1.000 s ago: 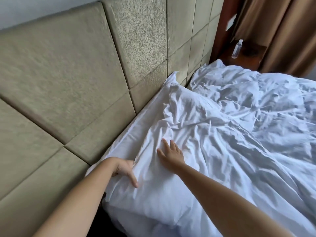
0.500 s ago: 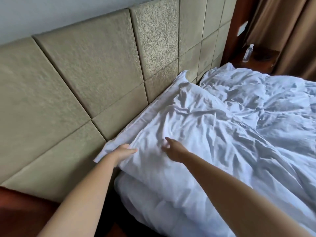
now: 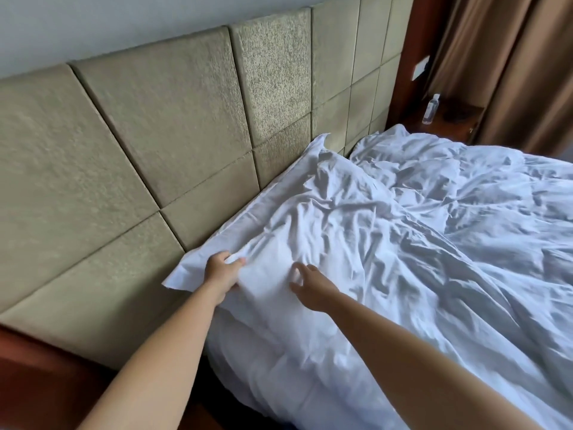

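1. The white pillow is laid against the padded headboard.
2. A fold at its near corner is pinched by the left hand.
3. The right hand is held over it, fingers bent; a grip cannot be told.
4. A crumpled duvet is spread rightward.

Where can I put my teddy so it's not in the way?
The far end of the pillow, by the headboard, is free, and so is the rumpled duvet beyond it. The pillow's near corner is crowded: the left hand and right hand are there.
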`<action>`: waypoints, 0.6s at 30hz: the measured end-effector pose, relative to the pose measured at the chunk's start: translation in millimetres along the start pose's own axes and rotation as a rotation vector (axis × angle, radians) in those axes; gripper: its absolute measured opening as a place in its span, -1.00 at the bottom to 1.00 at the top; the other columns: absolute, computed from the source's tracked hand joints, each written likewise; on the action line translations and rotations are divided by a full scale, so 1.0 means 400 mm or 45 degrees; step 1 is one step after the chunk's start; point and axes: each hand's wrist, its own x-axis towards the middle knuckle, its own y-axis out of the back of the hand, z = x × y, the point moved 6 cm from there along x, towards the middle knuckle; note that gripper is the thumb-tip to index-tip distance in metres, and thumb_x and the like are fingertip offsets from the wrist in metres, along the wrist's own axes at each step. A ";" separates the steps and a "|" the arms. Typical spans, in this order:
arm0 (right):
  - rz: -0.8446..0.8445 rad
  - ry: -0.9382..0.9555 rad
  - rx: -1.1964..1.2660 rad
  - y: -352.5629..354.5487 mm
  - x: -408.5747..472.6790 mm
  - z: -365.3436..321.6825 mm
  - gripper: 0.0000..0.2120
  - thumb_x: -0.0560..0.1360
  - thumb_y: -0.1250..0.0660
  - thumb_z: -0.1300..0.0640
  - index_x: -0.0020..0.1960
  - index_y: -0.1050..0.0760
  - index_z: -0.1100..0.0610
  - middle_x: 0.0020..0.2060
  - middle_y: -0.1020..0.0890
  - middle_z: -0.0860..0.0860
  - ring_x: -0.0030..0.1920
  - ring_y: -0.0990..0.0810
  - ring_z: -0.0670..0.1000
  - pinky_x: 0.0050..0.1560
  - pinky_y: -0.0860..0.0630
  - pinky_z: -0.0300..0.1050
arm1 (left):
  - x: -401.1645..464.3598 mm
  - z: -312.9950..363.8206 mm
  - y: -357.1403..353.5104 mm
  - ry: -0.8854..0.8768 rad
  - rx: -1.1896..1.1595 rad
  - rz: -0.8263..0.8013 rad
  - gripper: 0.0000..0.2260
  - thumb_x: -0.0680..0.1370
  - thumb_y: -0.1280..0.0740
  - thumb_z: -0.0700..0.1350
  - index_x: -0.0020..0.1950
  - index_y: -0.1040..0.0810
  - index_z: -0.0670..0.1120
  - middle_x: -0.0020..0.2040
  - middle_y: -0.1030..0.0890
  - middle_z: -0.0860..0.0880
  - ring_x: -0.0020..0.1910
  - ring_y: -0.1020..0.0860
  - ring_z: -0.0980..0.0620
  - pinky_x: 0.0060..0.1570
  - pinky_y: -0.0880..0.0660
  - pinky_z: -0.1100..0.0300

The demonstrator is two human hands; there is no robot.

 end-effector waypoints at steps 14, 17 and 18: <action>-0.065 -0.107 -0.107 0.078 0.024 0.126 -0.43 0.61 -0.14 -0.03 0.55 -0.05 0.08 0.48 -0.23 0.08 0.44 -0.28 0.11 0.38 -0.24 -0.04 | 0.093 0.010 -0.146 -0.100 1.146 -0.325 -0.45 0.53 -0.17 0.10 0.51 -0.12 0.12 0.44 -0.34 -0.01 0.39 -0.33 -0.14 0.34 -0.30 -0.10; -0.037 -0.155 -0.085 0.125 0.071 0.155 -0.43 0.62 -0.12 -0.04 0.55 -0.05 0.09 0.48 -0.22 0.10 0.45 -0.27 0.12 0.39 -0.23 -0.03 | 0.138 0.046 -0.193 -0.167 1.123 -0.317 -0.45 0.54 -0.20 0.09 0.51 -0.18 0.06 0.46 -0.29 -0.10 0.38 -0.34 -0.15 0.34 -0.33 -0.01; -0.032 -0.157 -0.083 0.139 0.089 0.158 -0.43 0.62 -0.12 -0.03 0.55 -0.05 0.09 0.48 -0.22 0.10 0.45 -0.27 0.12 0.39 -0.24 -0.03 | 0.149 0.061 -0.210 -0.200 1.130 -0.318 -0.46 0.55 -0.20 0.10 0.51 -0.19 0.04 0.47 -0.26 -0.12 0.40 -0.32 -0.15 0.36 -0.30 0.00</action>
